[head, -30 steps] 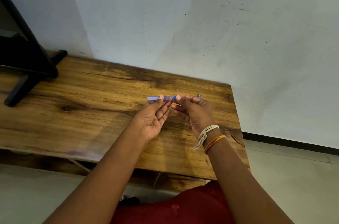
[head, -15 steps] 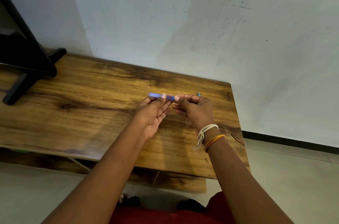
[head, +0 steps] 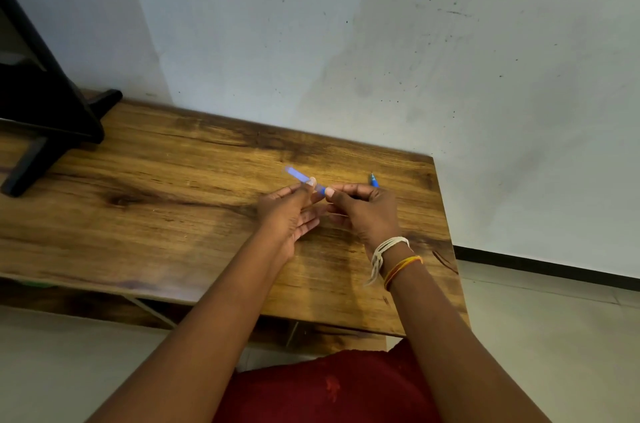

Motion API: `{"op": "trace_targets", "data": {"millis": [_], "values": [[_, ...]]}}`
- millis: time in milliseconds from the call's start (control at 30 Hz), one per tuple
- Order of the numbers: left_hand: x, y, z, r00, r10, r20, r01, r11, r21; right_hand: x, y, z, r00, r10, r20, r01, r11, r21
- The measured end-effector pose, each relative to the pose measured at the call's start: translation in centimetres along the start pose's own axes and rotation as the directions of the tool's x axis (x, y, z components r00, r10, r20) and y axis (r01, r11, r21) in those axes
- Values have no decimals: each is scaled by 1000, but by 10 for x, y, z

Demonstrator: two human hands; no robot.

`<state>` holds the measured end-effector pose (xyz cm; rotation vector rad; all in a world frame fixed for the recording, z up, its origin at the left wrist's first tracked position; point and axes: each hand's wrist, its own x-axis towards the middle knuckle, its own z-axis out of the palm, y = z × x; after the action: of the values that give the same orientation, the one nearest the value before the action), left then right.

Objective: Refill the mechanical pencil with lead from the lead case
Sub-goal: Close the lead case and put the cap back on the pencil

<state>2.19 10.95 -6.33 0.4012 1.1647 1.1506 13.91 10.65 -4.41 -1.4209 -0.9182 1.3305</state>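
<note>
The left hand (head: 289, 215) pinches the lead case (head: 300, 177), now tilted up toward the tabletop's (head: 173, 215) far edge. The right hand (head: 367, 211) grips the mechanical pencil (head: 374, 181) near the far right corner. The case probably opens next.

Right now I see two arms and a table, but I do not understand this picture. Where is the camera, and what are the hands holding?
There is no machine here. A person wears the camera on the head, so you look down along their own arms at a wooden table beside a white wall.

The left hand pinches a pale blue tube, probably the lead case, which slants up to the left. It is blurred. The right hand, with thread bands at the wrist, pinches the tube's other end. A blue pencil tip sticks out behind this hand; the rest is hidden, so I cannot tell how it is held.

On the table's far left stands a black stand. The red cloth below is the person's clothing.
</note>
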Motion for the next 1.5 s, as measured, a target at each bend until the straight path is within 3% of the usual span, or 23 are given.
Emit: {"op": "trace_targets", "data": {"millis": [100, 167, 267, 333, 467, 567, 900, 1200, 1500], "values": [[1, -3, 6, 1000, -9, 22, 8, 1000, 18, 2, 0, -1, 999, 29, -26, -29, 999, 14], [3, -4, 8, 1000, -11, 18, 10, 999, 35, 6, 3, -7, 998, 7, -68, -17, 989, -144], [9, -4, 6, 997, 42, -62, -32, 987, 156, 10, 3, -28, 955, -229, -190, 55, 764, -643], [14, -5, 4, 986, 115, -124, -69, 943, 326, 12, 1, -44, 922, -297, -247, -9, 623, -783], [14, -8, 2, 972, 198, -126, -101, 839, 535, 15, 5, -60, 950, -104, -295, -211, 484, -849], [15, -9, 3, 970, 223, -94, -113, 761, 639, 19, 11, -59, 962, -70, -265, -195, 503, -842], [35, -1, 10, 957, 284, -57, -152, 659, 737, 24, 19, -37, 932, -208, -296, -34, 765, -644], [48, -6, 8, 889, 456, -42, -241, 543, 804, 28, 33, -5, 901, -332, -278, 38, 700, -713], [52, -11, 8, 831, 554, 51, -316, 394, 863, 28, 35, -3, 900, -345, -268, 20, 645, -764]]}}
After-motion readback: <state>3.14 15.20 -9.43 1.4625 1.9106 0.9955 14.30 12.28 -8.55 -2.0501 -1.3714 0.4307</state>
